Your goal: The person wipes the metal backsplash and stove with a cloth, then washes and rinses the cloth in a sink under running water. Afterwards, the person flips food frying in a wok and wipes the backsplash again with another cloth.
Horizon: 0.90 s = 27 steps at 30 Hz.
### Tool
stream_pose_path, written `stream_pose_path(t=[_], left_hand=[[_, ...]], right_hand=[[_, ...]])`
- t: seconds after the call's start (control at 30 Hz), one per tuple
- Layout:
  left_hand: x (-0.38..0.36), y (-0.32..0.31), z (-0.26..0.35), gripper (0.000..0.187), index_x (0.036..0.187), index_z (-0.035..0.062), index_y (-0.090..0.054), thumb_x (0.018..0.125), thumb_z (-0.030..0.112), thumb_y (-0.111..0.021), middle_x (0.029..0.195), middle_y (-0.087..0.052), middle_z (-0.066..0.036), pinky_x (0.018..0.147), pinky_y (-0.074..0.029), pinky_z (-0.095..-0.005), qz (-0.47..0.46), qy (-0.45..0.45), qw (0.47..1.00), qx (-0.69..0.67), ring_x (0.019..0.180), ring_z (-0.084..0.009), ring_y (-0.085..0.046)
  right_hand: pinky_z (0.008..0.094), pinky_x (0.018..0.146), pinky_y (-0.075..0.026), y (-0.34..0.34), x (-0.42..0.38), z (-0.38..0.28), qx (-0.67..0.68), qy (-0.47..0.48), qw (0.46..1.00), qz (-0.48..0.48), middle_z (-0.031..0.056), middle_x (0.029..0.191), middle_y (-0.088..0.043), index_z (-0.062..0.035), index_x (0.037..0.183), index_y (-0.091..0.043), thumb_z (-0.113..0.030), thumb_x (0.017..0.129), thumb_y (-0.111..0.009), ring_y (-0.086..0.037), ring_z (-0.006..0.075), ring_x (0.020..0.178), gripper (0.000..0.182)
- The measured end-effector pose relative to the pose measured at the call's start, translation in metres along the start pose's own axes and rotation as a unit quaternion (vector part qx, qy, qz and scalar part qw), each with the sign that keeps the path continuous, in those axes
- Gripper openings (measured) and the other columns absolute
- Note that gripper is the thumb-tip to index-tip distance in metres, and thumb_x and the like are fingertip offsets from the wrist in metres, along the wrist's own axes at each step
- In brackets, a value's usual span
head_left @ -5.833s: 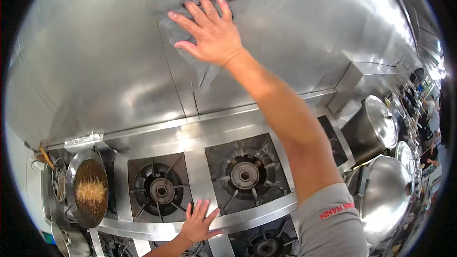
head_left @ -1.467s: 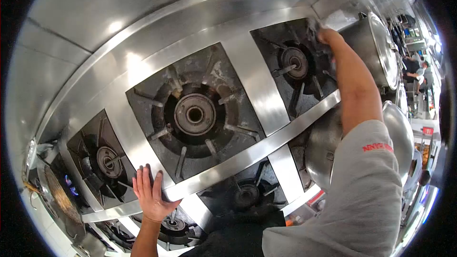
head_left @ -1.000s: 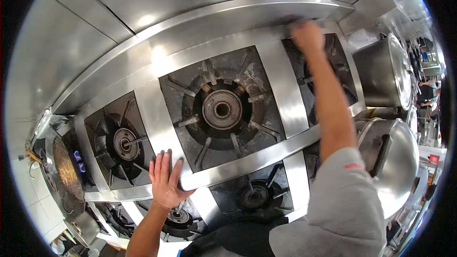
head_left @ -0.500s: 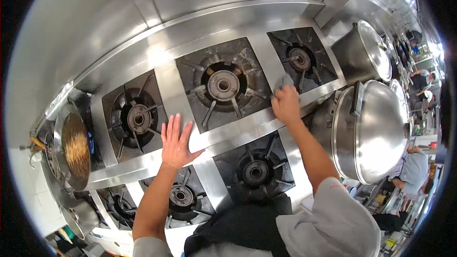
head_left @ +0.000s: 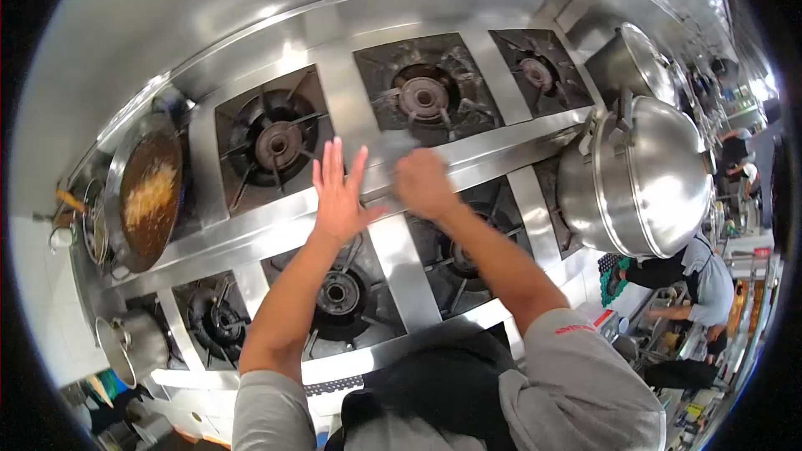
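My left hand [head_left: 341, 200] is open, fingers stretched out and thumb apart, over the steel stove top [head_left: 348, 108] between the left and middle back burners. To its right my right hand [head_left: 424, 184] is closed on a grey scouring pad [head_left: 399, 147], which is smeared by motion. The pad is at the steel strip along the front of the middle back burner [head_left: 423, 98]. Beyond my left hand is the left back burner [head_left: 278, 144]. Below my right forearm, a front burner [head_left: 468, 259] is partly covered by the arm.
At the left stands a wok [head_left: 119, 188] with browned food in oil, near a steel pot [head_left: 134, 347]. A large domed steel pot [head_left: 660, 175] and a tall lidded pot [head_left: 631, 67] stand on the right. Co-workers, one a person in grey [head_left: 708, 280], are beyond.
My right hand has moved left along the steel strip with the scouring pad, close to my left hand. The view has shifted. The left hand stays open.
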State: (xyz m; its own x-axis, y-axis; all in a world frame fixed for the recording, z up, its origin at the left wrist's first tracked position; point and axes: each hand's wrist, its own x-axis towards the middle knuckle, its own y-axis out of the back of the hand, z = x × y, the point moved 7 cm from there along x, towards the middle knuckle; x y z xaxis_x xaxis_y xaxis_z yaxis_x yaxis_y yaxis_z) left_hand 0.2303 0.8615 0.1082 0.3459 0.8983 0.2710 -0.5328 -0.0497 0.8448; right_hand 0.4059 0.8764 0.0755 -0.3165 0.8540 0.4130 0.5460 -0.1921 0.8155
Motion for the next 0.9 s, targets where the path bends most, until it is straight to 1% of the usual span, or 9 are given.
stream_pose_path(t=[0.2, 0.37, 0.43, 0.5, 0.6, 0.63, 0.73, 0.83, 0.9], left_hand=[[-0.218, 0.082, 0.004, 0.072, 0.142, 0.0031, -0.054, 0.077, 0.013, -0.085, 0.159, -0.035, -0.028, 0.107, -0.047, -0.0477, -0.001, 0.085, 0.993, -0.086, 0.134, -0.0439, -0.053], [-0.521, 0.121, 0.017, 0.066, 0.139, -0.0045, -0.051, 0.078, 0.002, -0.077, 0.157, -0.033, -0.03, 0.106, -0.047, -0.0459, 0.076, 0.505, 0.859, -0.044, 0.135, -0.045, -0.049], [-0.643, 0.133, 0.072, 0.037, 0.127, 0.0066, -0.066, 0.096, 0.026, -0.073, 0.119, -0.069, -0.009, 0.082, -0.055, -0.0406, 0.102, 0.348, 0.846, 0.391, 0.103, -0.0272, -0.067], [-0.658, 0.124, 0.094, 0.038, 0.128, 0.0065, -0.065, 0.096, 0.025, -0.073, 0.12, -0.069, -0.009, 0.083, -0.055, -0.0408, 0.071, 0.44, 0.829, 0.336, 0.104, -0.0275, -0.067], [-0.686, 0.081, 0.08, 0.039, 0.129, 0.0065, -0.064, 0.095, 0.025, -0.073, 0.122, -0.068, -0.01, 0.084, -0.054, -0.0412, 0.032, 0.77, 0.632, -0.079, 0.105, -0.028, -0.067], [-0.685, 0.071, 0.084, 0.039, 0.129, 0.0064, -0.064, 0.095, 0.024, -0.073, 0.123, -0.068, -0.01, 0.084, -0.054, -0.0413, 0.023, 0.799, 0.587, -0.129, 0.105, -0.0282, -0.067], [-0.689, 0.055, 0.108, 0.04, 0.13, 0.0064, -0.063, 0.094, 0.024, -0.073, 0.125, -0.067, -0.011, 0.085, -0.054, -0.0416, -0.013, 0.828, 0.525, -0.198, 0.106, -0.0287, -0.067], [-0.699, 0.051, 0.126, 0.042, 0.13, 0.0063, -0.062, 0.094, 0.023, -0.072, 0.127, -0.066, -0.012, 0.086, -0.054, -0.042, -0.045, 0.837, 0.497, -0.224, 0.107, -0.0292, -0.067], [-0.709, 0.051, 0.135, 0.042, 0.131, 0.0062, -0.061, 0.093, 0.022, -0.072, 0.128, -0.066, -0.013, 0.086, -0.053, -0.0422, -0.065, 0.838, 0.488, -0.234, 0.108, -0.0295, -0.067]], right_hand=[[0.0542, 0.089, -0.047, 0.09, -0.036, 0.214, -0.272, -0.19, 0.943, 0.03, 0.0201, 0.103, -0.061, -0.003, 0.1, -0.062, -0.019, 0.094, -0.056, -0.059, 0.0417, 0.098, 0.019], [0.0531, 0.092, -0.049, 0.097, 0.014, 0.254, -0.262, -0.216, 0.939, 0.048, 0.0196, 0.107, -0.062, -0.0017, 0.106, -0.065, -0.023, 0.099, -0.057, -0.059, 0.0423, 0.102, 0.024], [0.0532, 0.091, -0.05, 0.092, 0.052, 0.262, -0.266, -0.204, 0.94, 0.061, 0.0198, 0.11, -0.062, -0.0015, 0.103, -0.066, -0.024, 0.1, -0.057, -0.059, 0.0428, 0.104, 0.024], [0.053, 0.089, -0.051, 0.08, 0.099, 0.29, -0.254, -0.164, 0.952, 0.051, 0.0216, 0.114, -0.063, -0.0006, 0.102, -0.067, -0.024, 0.1, -0.055, -0.061, 0.0431, 0.101, 0.026], [0.0537, 0.087, -0.052, 0.037, 0.185, 0.375, -0.325, -0.076, 0.933, -0.133, 0.0244, 0.109, -0.067, -0.0005, 0.101, -0.069, -0.026, 0.101, -0.05, -0.064, 0.0444, 0.097, 0.032], [0.0542, 0.087, -0.053, 0.046, 0.209, 0.405, -0.299, -0.107, 0.946, -0.056, 0.0235, 0.096, -0.069, -0.0014, 0.101, -0.07, -0.027, 0.102, -0.046, -0.066, 0.0456, 0.097, 0.036], [0.0606, 0.099, -0.046, 0.143, 0.233, 0.363, -0.209, -0.341, 0.893, 0.207, 0.0213, 0.128, -0.066, -0.005, 0.117, -0.068, -0.037, 0.105, -0.042, -0.06, 0.0447, 0.119, 0.043], [0.0634, 0.103, -0.042, 0.087, 0.248, 0.392, -0.184, -0.414, 0.891, -0.002, 0.019, 0.129, -0.066, -0.0092, 0.12, -0.069, -0.039, 0.105, -0.04, -0.058, 0.043, 0.123, 0.044], [0.0616, 0.104, -0.044, 0.043, 0.257, 0.348, -0.278, -0.263, 0.921, -0.066, 0.0182, 0.129, -0.067, -0.0111, 0.122, -0.071, -0.038, 0.101, -0.044, -0.06, 0.0413, 0.12, 0.044]])
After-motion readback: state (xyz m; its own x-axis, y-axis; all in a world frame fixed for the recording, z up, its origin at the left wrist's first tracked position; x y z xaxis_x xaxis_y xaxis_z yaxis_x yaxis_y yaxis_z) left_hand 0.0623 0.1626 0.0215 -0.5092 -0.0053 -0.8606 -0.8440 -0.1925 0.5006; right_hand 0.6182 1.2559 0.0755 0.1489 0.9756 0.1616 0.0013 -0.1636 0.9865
